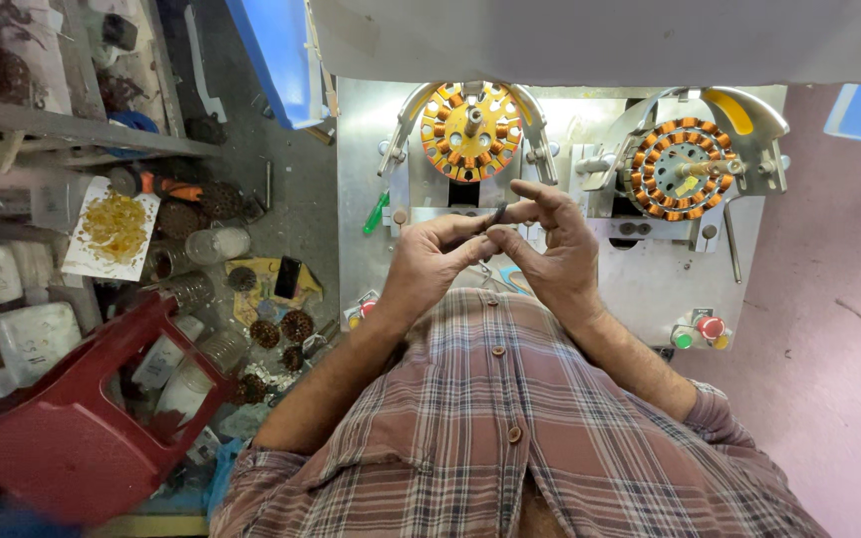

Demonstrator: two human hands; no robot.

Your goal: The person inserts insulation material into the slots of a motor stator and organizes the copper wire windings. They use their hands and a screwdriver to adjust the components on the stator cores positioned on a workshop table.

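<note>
Pinching a small dark strip (497, 213) between fingertips of left hand (429, 261) and right hand (550, 249), both closed on it, just in front of the metal bench (361, 149) and below the left orange-wound stator (470, 131); right stator (678, 167) untouched. Strip judged light, thin, flexible, easily dropped: gripping at the ends with fingertips, avoiding sharp bending

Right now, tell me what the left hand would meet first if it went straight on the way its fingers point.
The left hand points toward the right hand, fingertips nearly touching around a small dark piece. It would meet that piece and the right fingers first.
</note>
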